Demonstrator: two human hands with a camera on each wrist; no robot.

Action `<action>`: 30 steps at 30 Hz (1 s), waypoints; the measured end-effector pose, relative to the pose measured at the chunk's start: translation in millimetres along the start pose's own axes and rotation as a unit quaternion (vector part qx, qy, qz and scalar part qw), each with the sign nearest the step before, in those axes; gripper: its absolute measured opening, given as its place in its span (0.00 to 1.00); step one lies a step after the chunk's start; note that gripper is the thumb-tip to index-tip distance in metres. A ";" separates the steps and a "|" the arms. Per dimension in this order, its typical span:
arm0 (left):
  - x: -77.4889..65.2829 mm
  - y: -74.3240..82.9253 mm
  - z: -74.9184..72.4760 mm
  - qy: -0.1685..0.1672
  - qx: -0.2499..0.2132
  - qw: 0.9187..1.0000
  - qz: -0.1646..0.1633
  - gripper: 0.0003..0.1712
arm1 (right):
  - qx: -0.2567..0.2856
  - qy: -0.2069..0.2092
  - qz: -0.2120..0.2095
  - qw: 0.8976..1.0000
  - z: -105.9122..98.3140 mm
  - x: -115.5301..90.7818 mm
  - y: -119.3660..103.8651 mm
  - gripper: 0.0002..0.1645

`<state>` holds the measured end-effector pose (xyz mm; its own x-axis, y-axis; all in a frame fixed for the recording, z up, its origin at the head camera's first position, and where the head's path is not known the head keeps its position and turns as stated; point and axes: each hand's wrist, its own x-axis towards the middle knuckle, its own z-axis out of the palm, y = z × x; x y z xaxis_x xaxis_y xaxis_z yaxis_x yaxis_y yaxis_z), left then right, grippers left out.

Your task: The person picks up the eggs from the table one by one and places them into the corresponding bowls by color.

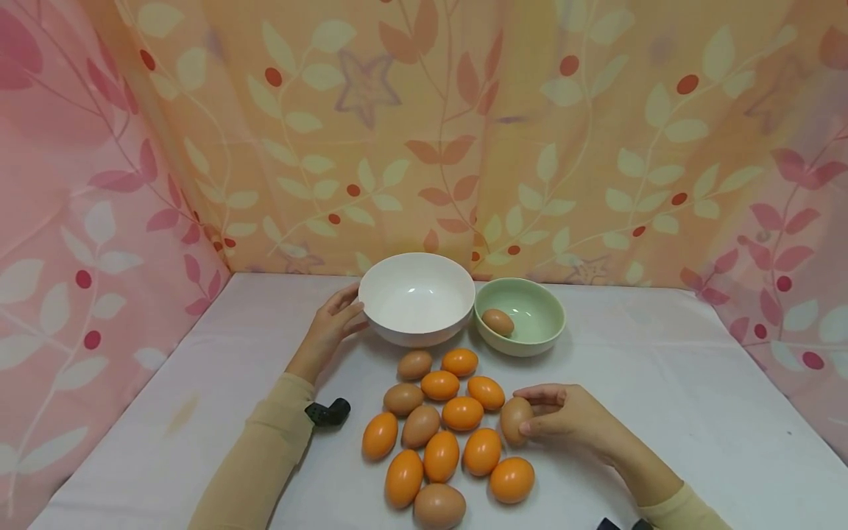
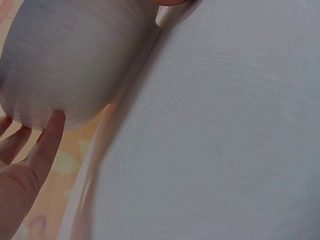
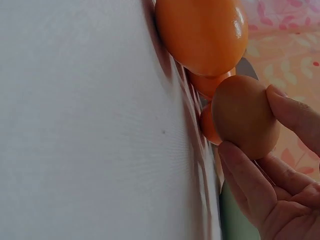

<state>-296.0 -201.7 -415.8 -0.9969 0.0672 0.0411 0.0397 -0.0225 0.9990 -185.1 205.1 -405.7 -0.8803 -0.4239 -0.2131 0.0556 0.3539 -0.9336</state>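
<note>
My right hand (image 1: 573, 421) pinches a brown egg (image 1: 516, 421) between thumb and fingers, at the right side of a group of eggs. In the right wrist view, the same brown egg (image 3: 246, 117) sits between the fingertips, beside an orange egg (image 3: 202, 35). My left hand (image 1: 334, 324) rests its fingertips against the left outer side of a large white bowl (image 1: 417, 333). The left wrist view shows those fingers (image 2: 47, 145) touching the bowl's outer wall (image 2: 80, 60). A smaller green bowl (image 1: 539, 316) stands right of the white one, holding one brown egg (image 1: 497, 322).
Several orange eggs (image 1: 440, 456) and several brown eggs (image 1: 421, 427) lie loose on the white cloth (image 1: 662, 383) in front of the bowls. Patterned curtains (image 1: 424, 147) stand behind the table and at both sides. Dark wrist devices (image 1: 327, 412) sit by the sleeves.
</note>
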 end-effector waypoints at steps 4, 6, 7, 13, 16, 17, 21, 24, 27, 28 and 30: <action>0.8 1.6 2.3 -0.002 -0.001 1.000 0.005 0.32 | -0.005 0.011 0.002 1.000 -3.6 -1.4 -2.8 0.38; 1.7 1.6 3.3 -0.002 -0.003 1.000 0.008 0.32 | -0.004 0.015 0.002 1.000 -5.8 -1.5 -4.7 0.38; 1.9 1.4 3.7 0.000 -0.004 1.000 0.007 0.31 | -0.004 0.015 0.002 1.000 -7.0 -1.3 -5.7 0.38; 0.8 -0.2 1.7 0.008 -0.004 1.000 -0.002 0.31 | -0.017 0.018 -0.002 1.000 -13.5 3.0 -14.2 0.38; 0.3 -0.4 0.5 0.006 -0.003 1.000 0.000 0.31 | -0.026 0.024 0.001 0.999 -16.7 6.1 -20.8 0.38; 0.3 -0.5 0.2 0.007 -0.004 1.000 0.001 0.31 | -0.029 0.026 0.001 0.999 -18.0 6.9 -23.3 0.38; 0.1 -0.8 -0.1 0.005 -0.006 1.000 0.003 0.31 | -0.035 0.029 -0.004 0.999 -23.1 9.7 -32.8 0.38; -0.4 -0.7 0.5 0.007 -0.008 1.000 0.003 0.31 | -0.045 0.033 -0.009 0.998 -26.2 13.2 -38.8 0.38; -0.8 -0.6 0.6 0.004 -0.003 1.000 0.007 0.31 | -0.051 0.036 -0.011 0.998 -28.9 17.2 -44.1 0.38; -0.9 -0.5 0.7 0.005 -0.005 1.000 0.007 0.31 | -0.054 0.038 -0.011 0.998 -30.0 18.4 -45.6 0.38; -0.8 -0.3 0.6 0.002 -0.003 1.000 0.010 0.31 | -0.057 0.042 -0.011 0.997 -31.9 20.6 -48.9 0.38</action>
<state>-295.1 -201.2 -416.1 -0.9962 0.0636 0.0601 0.0584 -0.0294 0.9979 -220.9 205.7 -355.2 -0.9170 -0.3638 -0.1637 -0.0141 0.4397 -0.8980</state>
